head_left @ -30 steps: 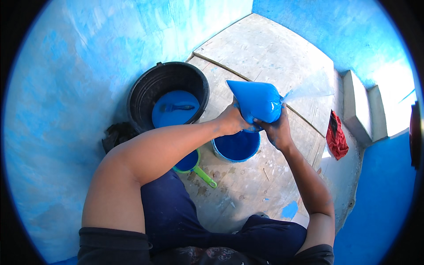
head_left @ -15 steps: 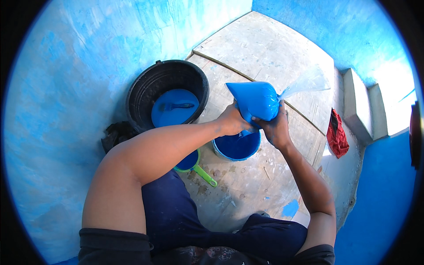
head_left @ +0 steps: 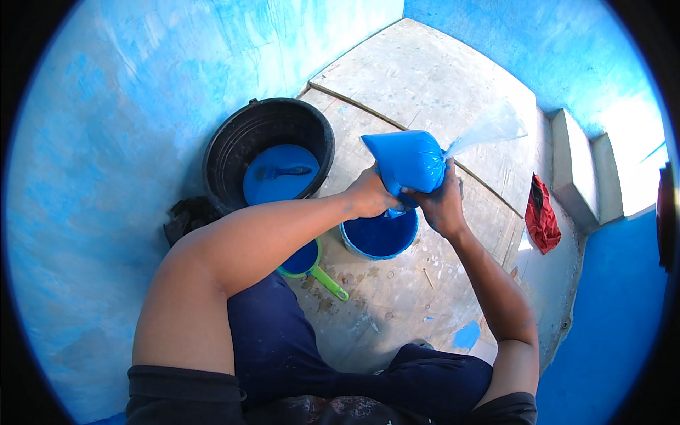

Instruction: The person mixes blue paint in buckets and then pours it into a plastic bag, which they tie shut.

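Two hands are gripping one plastic bag [head_left: 409, 161] full of blue paint, holding it in the air just above the small blue bucket [head_left: 380, 236]: the left hand [head_left: 367, 193] is closing around its lower end at 7 o'clock, the right hand [head_left: 440, 202] is squeezing its side at 4 o'clock. Paint is likely leaving at the low corner; squeezing too hard or letting that corner drift could be sending paint past the rim onto the wooden floor [head_left: 397, 297]. Slippery plastic may be sliding out of either grip. At 9 o'clock, a black tub [head_left: 234, 142] is sitting well apart
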### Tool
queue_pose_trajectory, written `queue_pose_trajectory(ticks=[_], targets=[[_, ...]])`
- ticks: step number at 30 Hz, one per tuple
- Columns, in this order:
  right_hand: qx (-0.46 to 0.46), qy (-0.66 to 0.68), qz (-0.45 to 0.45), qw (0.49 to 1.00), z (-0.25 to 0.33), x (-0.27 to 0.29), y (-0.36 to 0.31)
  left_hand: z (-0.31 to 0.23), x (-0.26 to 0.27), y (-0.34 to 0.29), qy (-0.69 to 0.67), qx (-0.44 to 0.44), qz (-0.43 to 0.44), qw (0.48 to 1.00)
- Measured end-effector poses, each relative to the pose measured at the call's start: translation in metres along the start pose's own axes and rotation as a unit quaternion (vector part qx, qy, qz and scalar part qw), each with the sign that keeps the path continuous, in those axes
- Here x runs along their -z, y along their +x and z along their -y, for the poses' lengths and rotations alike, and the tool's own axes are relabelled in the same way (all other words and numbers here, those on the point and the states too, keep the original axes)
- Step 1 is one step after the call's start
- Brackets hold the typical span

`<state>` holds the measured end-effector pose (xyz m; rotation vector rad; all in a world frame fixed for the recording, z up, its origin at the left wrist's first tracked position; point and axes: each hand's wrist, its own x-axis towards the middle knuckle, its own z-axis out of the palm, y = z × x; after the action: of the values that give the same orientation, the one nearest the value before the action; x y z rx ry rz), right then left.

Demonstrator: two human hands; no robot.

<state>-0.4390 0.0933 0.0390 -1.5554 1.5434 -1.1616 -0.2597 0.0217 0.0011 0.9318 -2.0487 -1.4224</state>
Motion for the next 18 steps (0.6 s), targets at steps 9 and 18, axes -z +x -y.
queue_pose_trajectory(ticks=[9,18], targets=[[0.023,0.063,-0.008,0.998,-0.01,0.002,0.006,0.0,-0.002,0.007,0.002,-0.048,0.01,0.999],[0.002,0.017,-0.018,1.0,0.0,0.0,0.003,-0.011,0.005,0.005,0.065,-0.02,0.036,0.997]])
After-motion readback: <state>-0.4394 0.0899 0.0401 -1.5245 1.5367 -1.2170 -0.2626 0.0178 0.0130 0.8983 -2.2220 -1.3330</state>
